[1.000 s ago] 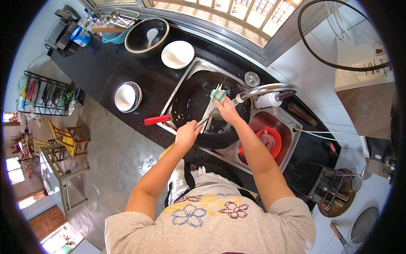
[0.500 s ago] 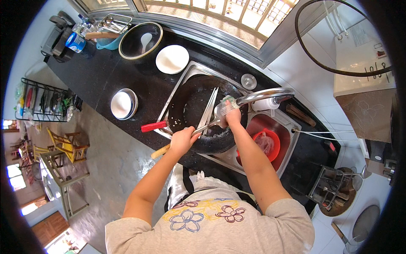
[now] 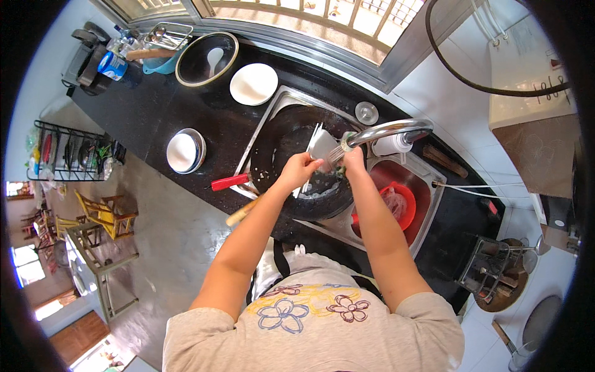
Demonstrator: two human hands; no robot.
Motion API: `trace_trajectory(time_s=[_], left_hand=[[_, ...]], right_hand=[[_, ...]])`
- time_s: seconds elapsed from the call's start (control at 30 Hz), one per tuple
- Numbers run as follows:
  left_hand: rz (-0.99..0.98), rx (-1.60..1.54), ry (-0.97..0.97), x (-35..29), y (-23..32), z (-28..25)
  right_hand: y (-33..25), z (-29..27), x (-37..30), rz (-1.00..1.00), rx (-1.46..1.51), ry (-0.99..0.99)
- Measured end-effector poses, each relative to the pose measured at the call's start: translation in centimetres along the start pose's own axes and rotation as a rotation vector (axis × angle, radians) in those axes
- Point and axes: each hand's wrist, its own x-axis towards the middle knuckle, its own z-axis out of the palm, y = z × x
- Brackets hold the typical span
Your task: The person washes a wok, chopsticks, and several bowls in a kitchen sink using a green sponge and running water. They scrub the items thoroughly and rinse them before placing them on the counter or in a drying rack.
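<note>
A large dark wok [image 3: 279, 133] with a red handle [image 3: 229, 182] sits in the left sink basin. My left hand [image 3: 300, 170] pinches a wok turner close to its pale, flat blade [image 3: 321, 146]; the wooden handle [image 3: 243, 212] pokes out beneath my left forearm. My right hand [image 3: 353, 162] is closed beside the blade, under the tap [image 3: 390, 130], its fingers mostly hidden. A small green patch shows by it, too unclear to name. Water streams from the spout over the blade. Several white chopsticks [image 3: 305, 188] lean in the wok, partly behind my left hand.
A red bowl [image 3: 406, 211] with a clear plastic bag stands in the right basin. White bowls [image 3: 182, 152], a white plate [image 3: 254, 84] and a dark basin [image 3: 223, 68] rest on the black counter. Behind the sink are a glass [image 3: 367, 113] and a white bottle [image 3: 392, 146].
My left hand has moved up the turner from its handle to near the blade. The blade has shifted up and left; my right hand has moved slightly right, off the blade.
</note>
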Motion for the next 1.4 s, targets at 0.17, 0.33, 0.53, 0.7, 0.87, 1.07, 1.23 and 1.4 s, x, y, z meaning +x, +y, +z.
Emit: trace_trajectory(time_s=[0.17,0.33,0.53,0.7,0.87,1.07,1.23,1.4], left_hand=[[0.071,-0.094,-0.047,0.9,0.2,0.8],[0.075,0.189,-0.036,2.1,-1.5,1.3],[0.127,0.199,-0.01,2.1,-1.2,1.6],[0.168,0.184,-0.027,1.0,0.4,2.8],[0.155,0.271,0.004,1.7,-0.6,1.6],[0.272,0.172,-0.095,0.4,0.7,2.0],[0.325,0.363,-0.066,-0.5,1.6,0.9],[0.365,0.448,-0.069,-0.8,-1.6,0.7]], right_hand=[[2.2,-2.0,0.9,-0.585,-0.262,0.051],[-1.4,2.2,-4.7,-0.808,-0.293,-0.096],[-1.6,2.5,-6.9,-0.853,-0.303,-0.106],[-1.2,0.6,-3.2,-0.617,-0.171,-0.035],[-1.5,2.2,-7.1,-0.78,-0.174,-0.128],[-0.5,1.2,-2.4,-0.49,-0.09,-0.047],[-2.5,1.8,-1.6,-0.601,-0.275,0.046],[-0.1,1.6,1.6,-0.346,-0.108,-0.033]])
